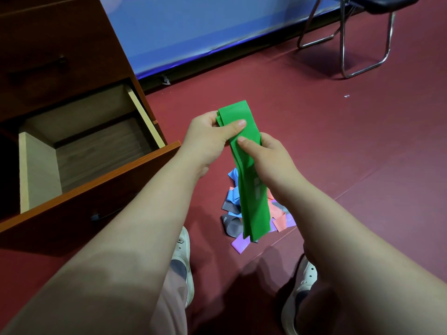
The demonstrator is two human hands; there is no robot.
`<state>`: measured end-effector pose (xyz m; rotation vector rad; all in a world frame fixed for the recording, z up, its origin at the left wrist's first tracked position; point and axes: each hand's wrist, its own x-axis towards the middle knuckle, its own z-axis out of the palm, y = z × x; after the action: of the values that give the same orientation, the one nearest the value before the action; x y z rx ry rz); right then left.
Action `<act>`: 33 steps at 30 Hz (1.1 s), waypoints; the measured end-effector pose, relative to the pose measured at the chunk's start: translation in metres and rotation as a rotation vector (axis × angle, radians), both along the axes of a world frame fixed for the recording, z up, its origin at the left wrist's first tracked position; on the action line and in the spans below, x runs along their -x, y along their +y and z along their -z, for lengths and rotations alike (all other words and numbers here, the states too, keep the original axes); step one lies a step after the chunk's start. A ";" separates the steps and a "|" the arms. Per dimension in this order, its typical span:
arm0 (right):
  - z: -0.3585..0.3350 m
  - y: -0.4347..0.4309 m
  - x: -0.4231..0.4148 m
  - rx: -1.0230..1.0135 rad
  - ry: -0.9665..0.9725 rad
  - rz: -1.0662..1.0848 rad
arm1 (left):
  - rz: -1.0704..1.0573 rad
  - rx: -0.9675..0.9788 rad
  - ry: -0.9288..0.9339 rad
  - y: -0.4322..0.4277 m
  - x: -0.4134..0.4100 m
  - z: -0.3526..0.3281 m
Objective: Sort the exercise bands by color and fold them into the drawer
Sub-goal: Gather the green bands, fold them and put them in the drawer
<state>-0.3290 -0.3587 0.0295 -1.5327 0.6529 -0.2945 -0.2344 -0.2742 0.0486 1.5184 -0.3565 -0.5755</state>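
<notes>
Over the pile (234,227) | green bands (254,204) hang lengthwise, free end down | left hand (208,135), right hand (271,154) pinch top.

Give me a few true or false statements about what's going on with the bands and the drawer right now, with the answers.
1. Both the left hand and the right hand hold the green bands. True.
2. The drawer is pulled open. True.
3. Folded bands already lie in the drawer. False: no bands show inside it.
4. A pile of bands lies on the floor below the hands. True.
5. That pile is all green. False: it shows blue, grey, pink and purple.
</notes>
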 end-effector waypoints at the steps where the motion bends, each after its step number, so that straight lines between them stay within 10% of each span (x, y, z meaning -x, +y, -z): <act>1: 0.000 0.000 0.000 0.005 0.019 0.003 | 0.000 0.004 -0.006 0.000 0.000 0.000; 33: -0.010 -0.014 0.004 0.006 -0.069 0.066 | 0.005 -0.216 0.211 -0.001 0.001 -0.006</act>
<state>-0.3334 -0.3725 0.0399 -1.5027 0.6493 -0.3977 -0.2351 -0.2751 0.0547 1.6450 -0.1391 -0.7907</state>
